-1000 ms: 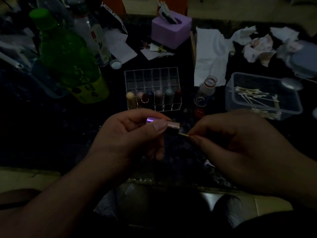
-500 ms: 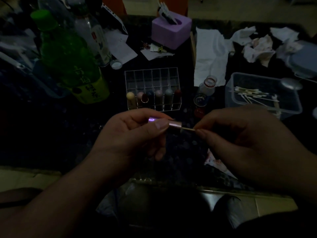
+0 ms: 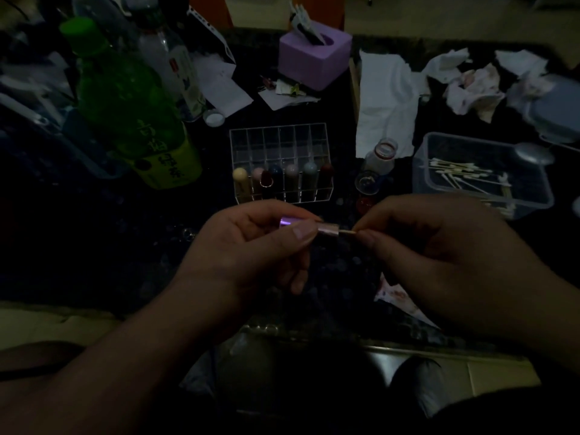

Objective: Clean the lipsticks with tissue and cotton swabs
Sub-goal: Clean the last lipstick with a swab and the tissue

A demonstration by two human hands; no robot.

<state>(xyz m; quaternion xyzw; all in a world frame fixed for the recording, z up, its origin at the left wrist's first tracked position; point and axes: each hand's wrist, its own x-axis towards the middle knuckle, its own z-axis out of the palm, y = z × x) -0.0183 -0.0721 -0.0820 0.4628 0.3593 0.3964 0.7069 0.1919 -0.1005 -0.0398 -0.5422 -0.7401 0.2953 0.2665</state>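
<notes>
Since a second ago both hands rose slightly and the cotton swab (image 3: 347, 232) went from angled below the tube to level, tip now inside the lipstick (image 3: 317, 228) opening. Left hand (image 3: 260, 246) is closed around the lipstick, thumb on top, tube lying sideways over the dark table (image 3: 94, 246); right hand (image 3: 439, 252) pinches the swab stick between thumb and fingertips. Far behind, clear organizer (image 3: 279, 161) holds six lipsticks in its near row, swab box (image 3: 480, 174) far right.

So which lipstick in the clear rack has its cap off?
The second from the left: its dark red bullet stands bare above a gold collar; the other rack lipsticks wear rounded caps.
</notes>
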